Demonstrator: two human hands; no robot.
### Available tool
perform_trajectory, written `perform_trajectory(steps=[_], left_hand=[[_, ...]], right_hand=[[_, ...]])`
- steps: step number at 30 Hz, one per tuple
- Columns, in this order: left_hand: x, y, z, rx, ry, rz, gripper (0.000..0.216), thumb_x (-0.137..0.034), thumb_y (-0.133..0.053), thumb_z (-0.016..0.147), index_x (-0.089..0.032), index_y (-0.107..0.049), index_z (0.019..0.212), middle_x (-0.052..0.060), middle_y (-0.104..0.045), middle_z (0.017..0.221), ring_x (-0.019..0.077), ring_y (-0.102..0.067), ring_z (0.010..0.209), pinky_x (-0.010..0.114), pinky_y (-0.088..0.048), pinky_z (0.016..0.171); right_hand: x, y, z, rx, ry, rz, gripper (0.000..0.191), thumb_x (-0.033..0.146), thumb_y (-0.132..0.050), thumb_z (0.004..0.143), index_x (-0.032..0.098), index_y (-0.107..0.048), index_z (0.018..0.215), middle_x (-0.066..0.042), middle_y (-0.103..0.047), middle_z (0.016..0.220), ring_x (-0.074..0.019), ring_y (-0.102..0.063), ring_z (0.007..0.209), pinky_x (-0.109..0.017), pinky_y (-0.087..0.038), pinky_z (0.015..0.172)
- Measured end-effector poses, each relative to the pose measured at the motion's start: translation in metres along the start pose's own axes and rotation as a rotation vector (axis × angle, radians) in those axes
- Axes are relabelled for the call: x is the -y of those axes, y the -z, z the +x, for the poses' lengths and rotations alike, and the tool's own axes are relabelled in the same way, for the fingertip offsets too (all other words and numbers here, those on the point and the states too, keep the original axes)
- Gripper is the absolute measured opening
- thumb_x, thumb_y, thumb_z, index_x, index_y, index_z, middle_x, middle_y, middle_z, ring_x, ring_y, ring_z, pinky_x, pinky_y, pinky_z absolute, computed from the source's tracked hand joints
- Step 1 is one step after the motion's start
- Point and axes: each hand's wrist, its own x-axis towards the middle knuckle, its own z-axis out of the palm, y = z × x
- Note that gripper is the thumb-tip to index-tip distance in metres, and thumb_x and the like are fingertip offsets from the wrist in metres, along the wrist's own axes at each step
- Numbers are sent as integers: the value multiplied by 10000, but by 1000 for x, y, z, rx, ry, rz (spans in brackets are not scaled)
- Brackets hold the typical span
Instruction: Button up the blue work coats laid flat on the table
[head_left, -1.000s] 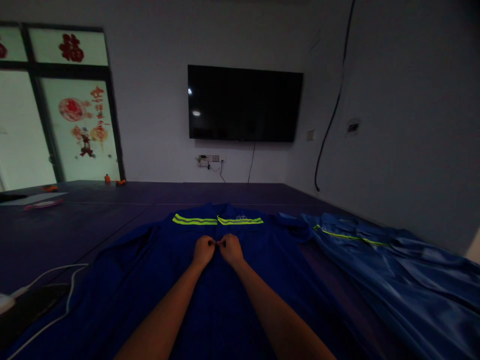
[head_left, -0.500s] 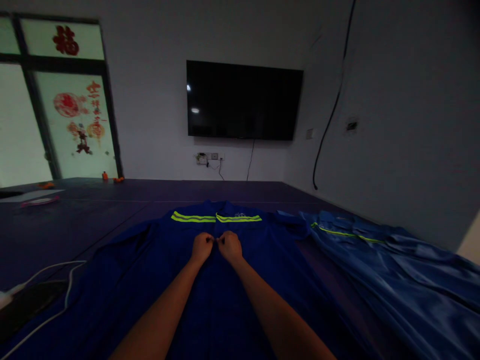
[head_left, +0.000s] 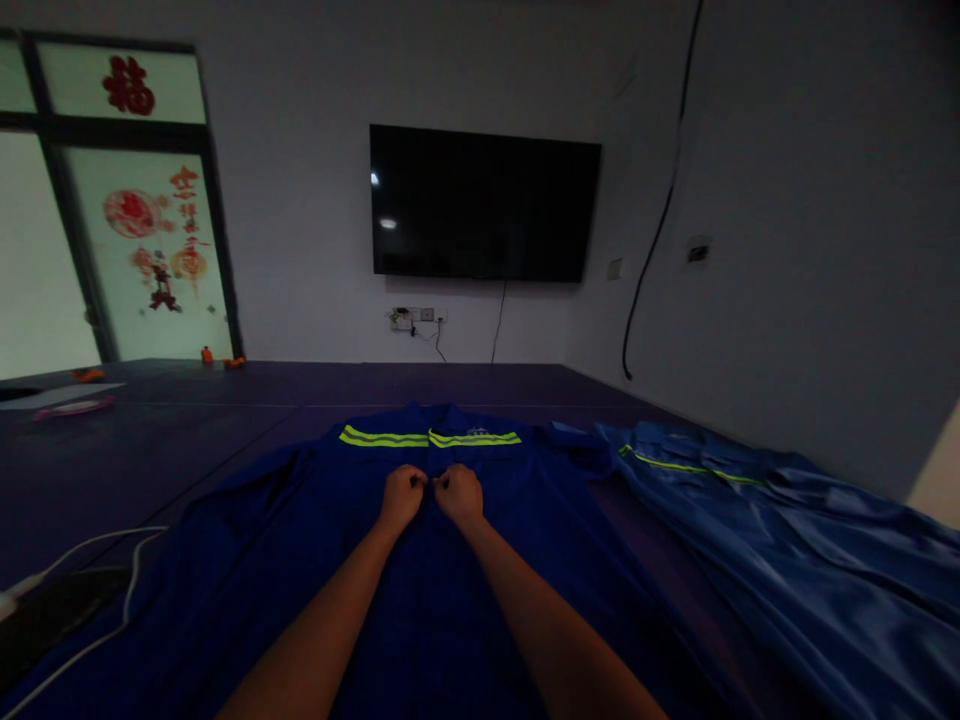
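Note:
A dark blue work jacket (head_left: 315, 560) with yellow-green reflective stripes lies flat in front of me on a dark purple surface (head_left: 187, 420). My left hand (head_left: 403, 495) and my right hand (head_left: 458, 494) rest side by side on the jacket's centre front, just below the stripes. Both hands are closed in a pinch on the front edges of the jacket, fingertips nearly touching each other. What sits between the fingertips is too small and dark to make out.
A second blue jacket (head_left: 757, 540) lies spread to the right, against the wall. A white cable (head_left: 112, 590) and a dark flat object (head_left: 52, 610) sit at the left. A black television (head_left: 484, 205) hangs on the far wall. Small items (head_left: 75, 400) lie far left.
The hands stay pinched together at the jacket's front. The view has shifted slightly, so everything sits a little lower left than before.

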Motion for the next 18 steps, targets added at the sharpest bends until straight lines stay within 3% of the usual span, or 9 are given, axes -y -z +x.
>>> perform_trajectory(steps=[18], left_hand=[[-3,-1,0,84,-52,55,203,5,-497,692,-146,-633,681,20,-633,749,120,-568,732,230,-412,713]], right_hand=[[0,3,0,10,25,3,160,256,-547,724,190,-692,742,-67,-671,866,-193,-588,882,-241,-395,733]])
